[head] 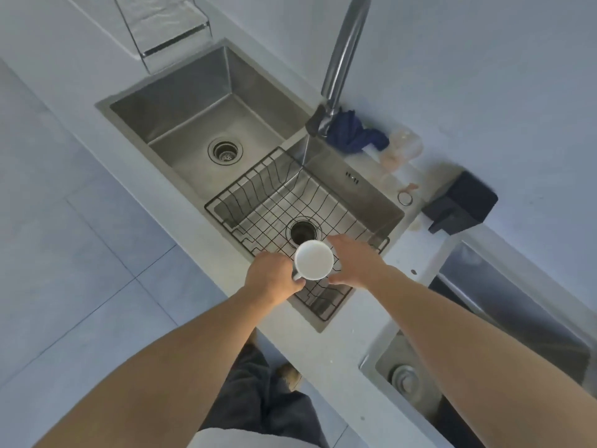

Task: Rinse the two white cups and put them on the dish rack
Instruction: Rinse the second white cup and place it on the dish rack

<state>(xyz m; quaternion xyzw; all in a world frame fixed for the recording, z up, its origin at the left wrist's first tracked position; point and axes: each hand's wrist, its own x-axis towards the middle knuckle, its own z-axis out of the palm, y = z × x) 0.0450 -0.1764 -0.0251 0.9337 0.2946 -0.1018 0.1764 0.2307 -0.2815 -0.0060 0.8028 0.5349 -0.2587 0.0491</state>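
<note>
My left grip (274, 276) is clamped on a white cup (314, 260), fingers curled round its handle at the cup's left side. The cup is upright with its mouth open toward me, and I can see nothing inside but white. My right grip (352, 263) lies against the cup's far right side, palm down and fingers spread loosely; they are apart, not closed on anything, and whether they actually touch the cup wall I cannot tell. Only this one white cup is in sight.

The cup hangs above the near corner of a black wire dish rack (258, 202) that sits down inside the right basin of a double steel sink (200, 92). Just beyond the cup, through the wire grid, is the dark round drain (302, 230) of that basin. The left basin holds only its own strainer drain (225, 151).

A tall curved steel tap (342, 59) rises from the back edge of the sink, its spout over the far end of the rack, with a thin stream of water (304, 153) falling from it. Beside the tap's base on the pale bench (226, 253) lies a crumpled blue cloth (355, 134), and next to that a clear plastic container (402, 147), blurred. Further right stands a black block-shaped object (462, 202). Under my right forearm a gas hob (416, 379) is set into the bench.
</note>
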